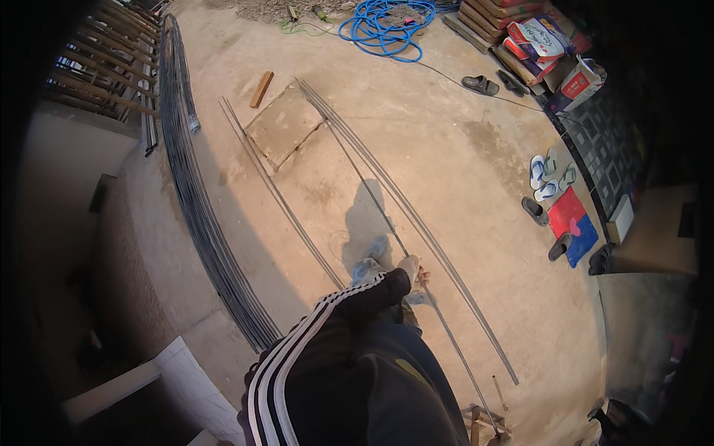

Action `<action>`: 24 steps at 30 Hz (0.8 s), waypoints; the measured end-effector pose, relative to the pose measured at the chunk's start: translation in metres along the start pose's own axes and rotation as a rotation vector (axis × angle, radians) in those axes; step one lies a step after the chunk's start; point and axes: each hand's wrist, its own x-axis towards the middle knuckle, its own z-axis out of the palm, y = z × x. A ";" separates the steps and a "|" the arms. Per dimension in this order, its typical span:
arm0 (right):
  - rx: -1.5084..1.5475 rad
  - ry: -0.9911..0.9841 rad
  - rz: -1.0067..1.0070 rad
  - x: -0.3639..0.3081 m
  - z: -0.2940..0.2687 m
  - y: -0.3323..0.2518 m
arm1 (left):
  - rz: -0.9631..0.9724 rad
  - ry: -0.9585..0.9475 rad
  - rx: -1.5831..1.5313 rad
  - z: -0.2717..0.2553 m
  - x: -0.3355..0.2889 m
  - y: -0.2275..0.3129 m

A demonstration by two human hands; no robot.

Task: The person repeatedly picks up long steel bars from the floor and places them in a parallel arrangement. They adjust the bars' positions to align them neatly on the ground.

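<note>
My left hand (411,269), at the end of a black sleeve with white stripes, is closed around a long thin steel rod (455,343). The rod slants from the upper middle down to the lower right, past my feet. Beside it on the right, several more steel rods (416,214) lie close together on the ground. To the left lies another small group of thin rods (279,195). My right hand does not show; my body and sleeve cover that area.
A thick bundle of dark rods (195,215) runs along the left. A wood block (261,89) lies by a square concrete cover (282,128). A blue hose (383,30) is coiled at the back. Bags (539,41), sandals (547,178) and a red-and-blue mat (573,223) are right. A wooden stand (476,425) is near.
</note>
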 end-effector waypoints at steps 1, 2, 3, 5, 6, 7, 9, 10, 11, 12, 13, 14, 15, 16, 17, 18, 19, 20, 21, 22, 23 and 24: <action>-0.004 0.001 0.004 0.005 0.000 0.014 | -0.039 0.062 0.014 0.008 0.002 -0.008; -0.008 0.003 0.010 0.008 0.001 0.029 | -0.079 0.123 0.028 0.014 0.003 -0.019; -0.012 0.006 0.015 0.013 0.001 0.044 | -0.080 0.145 0.045 0.019 0.002 -0.033; -0.021 0.013 0.025 0.022 0.002 0.071 | -0.080 0.185 0.076 0.032 0.003 -0.058; -0.023 0.014 0.033 0.026 0.002 0.084 | -0.077 0.195 0.085 0.037 0.002 -0.071; -0.026 0.018 0.032 0.029 0.000 0.096 | -0.075 0.205 0.094 0.043 0.001 -0.086; -0.028 0.022 0.036 0.035 -0.003 0.117 | -0.077 0.155 0.077 0.049 -0.001 -0.108; -0.029 0.023 0.041 0.038 -0.004 0.125 | -0.075 0.095 0.047 0.050 -0.002 -0.115; -0.033 0.020 0.040 0.041 -0.005 0.131 | -0.079 0.073 0.028 0.050 -0.003 -0.122; -0.034 0.020 0.043 0.043 -0.005 0.136 | -0.049 0.004 0.004 0.049 -0.003 -0.126; -0.035 0.017 0.040 0.048 -0.005 0.140 | -0.023 -0.028 -0.009 0.049 -0.001 -0.128; -0.032 0.014 0.036 0.050 -0.004 0.142 | 0.005 -0.058 -0.022 0.048 0.001 -0.130; -0.033 0.009 0.032 0.054 -0.004 0.142 | 0.036 -0.050 -0.026 0.047 0.003 -0.130; -0.031 0.006 0.028 0.058 -0.002 0.142 | 0.068 -0.044 -0.028 0.045 0.007 -0.131; -0.031 0.001 0.025 0.060 -0.001 0.141 | 0.097 -0.039 -0.029 0.045 0.010 -0.130; -0.027 -0.002 0.022 0.063 0.002 0.139 | 0.086 -0.030 -0.033 0.044 0.014 -0.129; -0.029 -0.007 0.018 0.065 0.002 0.138 | 0.072 -0.020 -0.037 0.042 0.017 -0.127; -0.027 -0.013 0.017 0.067 0.004 0.136 | 0.069 0.022 -0.031 0.041 0.020 -0.123; -0.028 -0.019 0.015 0.068 0.006 0.133 | 0.074 -0.025 -0.038 0.040 0.022 -0.119; -0.029 -0.025 0.014 0.070 0.007 0.130 | 0.091 -0.042 -0.034 0.039 0.024 -0.112; -0.035 -0.034 0.012 0.073 0.008 0.127 | 0.110 -0.059 -0.032 0.039 0.026 -0.105; -0.037 -0.038 0.007 0.076 0.009 0.124 | 0.111 -0.050 -0.032 0.039 0.027 -0.098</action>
